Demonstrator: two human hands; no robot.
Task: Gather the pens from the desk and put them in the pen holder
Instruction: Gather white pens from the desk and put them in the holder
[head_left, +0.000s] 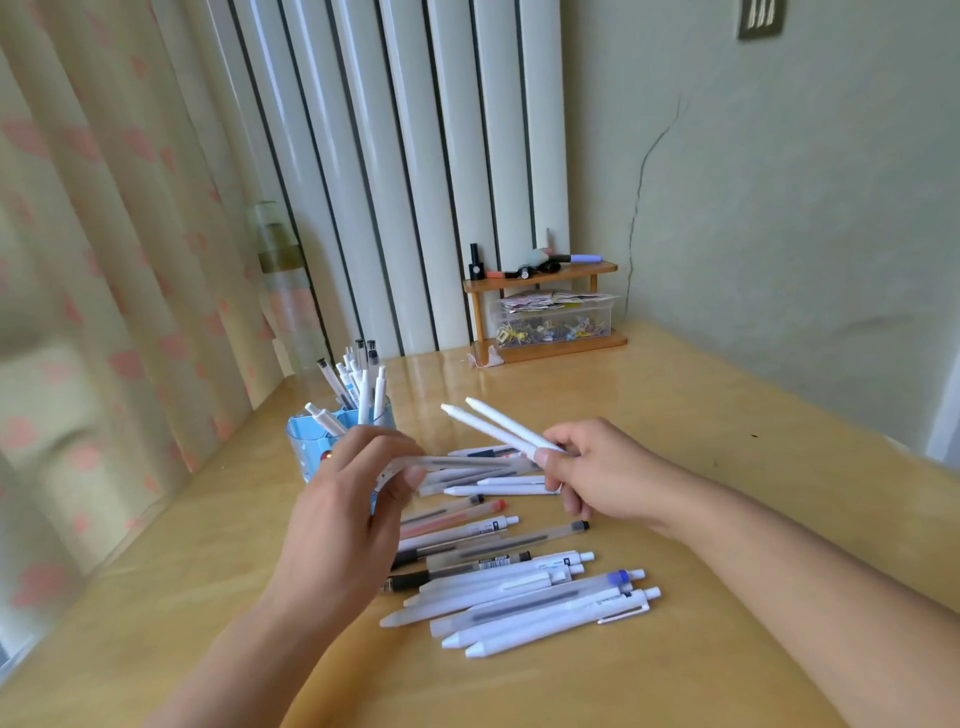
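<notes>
A blue pen holder (306, 441) stands on the wooden desk (701, 426), with several white pens sticking out of it. Just in front of it, my left hand (353, 499) grips a translucent pen (467, 462) held level above the desk. To the right, my right hand (597, 473) pinches two white pens (498, 423) whose tips point up and left toward the holder. Below both hands, several white and translucent pens (519, 587) lie scattered on the desk, one with a red cap (496, 505).
A small wooden shelf (545, 312) with a clear box of clips stands at the desk's back corner. A tall bottle (285, 291) stands behind the holder by the curtain. The wall runs along the right side.
</notes>
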